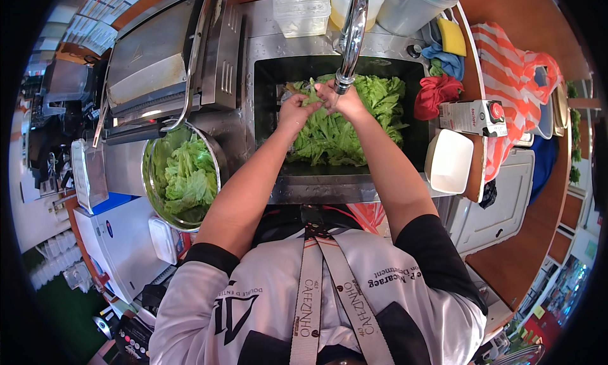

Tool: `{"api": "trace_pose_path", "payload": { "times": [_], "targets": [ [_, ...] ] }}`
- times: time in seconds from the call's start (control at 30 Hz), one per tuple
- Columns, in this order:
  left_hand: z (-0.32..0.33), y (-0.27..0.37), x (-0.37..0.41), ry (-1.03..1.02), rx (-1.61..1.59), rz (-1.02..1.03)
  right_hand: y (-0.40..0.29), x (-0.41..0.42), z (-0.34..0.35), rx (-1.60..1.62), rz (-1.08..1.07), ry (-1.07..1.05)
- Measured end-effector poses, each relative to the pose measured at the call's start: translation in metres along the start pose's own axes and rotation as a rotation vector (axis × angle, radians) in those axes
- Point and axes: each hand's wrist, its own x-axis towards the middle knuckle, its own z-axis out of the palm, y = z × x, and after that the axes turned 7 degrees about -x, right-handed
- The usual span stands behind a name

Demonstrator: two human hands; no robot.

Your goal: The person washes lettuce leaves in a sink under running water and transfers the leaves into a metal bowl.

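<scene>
Both my hands are over a dark sink (418, 127) holding a heap of green lettuce leaves (339, 132). My left hand (295, 111) pinches one side of a small piece of lettuce (312, 93), just left of the tap. At the other side of that piece is my right hand (339, 99), its fingers on it and partly behind the chrome faucet (352, 42). More lettuce (190, 175) lies in a round metal bowl (220, 161) to the left of the sink.
A contact grill (152, 56) with a long handle stands left of the sink. Plastic containers (301, 9) line the back. At the right are a red cloth (434, 96), a carton (470, 118), a white tub (451, 161) and a striped plastic bag (508, 70).
</scene>
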Motion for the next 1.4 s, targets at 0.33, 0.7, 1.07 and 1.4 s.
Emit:
{"api": "trace_pose_path", "payload": {
  "times": [0.33, 0.7, 1.07, 1.4],
  "targets": [
    [0.011, 0.009, -0.009, -0.26, -0.207, -0.199, 0.029, -0.03, -0.016, -0.27, -0.174, 0.334],
    [0.032, 0.002, 0.002, -0.225, -0.365, -0.26, 0.044, -0.057, -0.021, 0.117, -0.123, 0.275],
    [0.029, -0.008, 0.003, -0.102, -0.24, -0.335, 0.069, -0.051, -0.009, -0.015, -0.224, 0.252],
    [0.023, 0.02, -0.009, -0.203, -0.267, -0.281, 0.068, -0.06, -0.015, 0.483, 0.098, 0.29]
  ]
}}
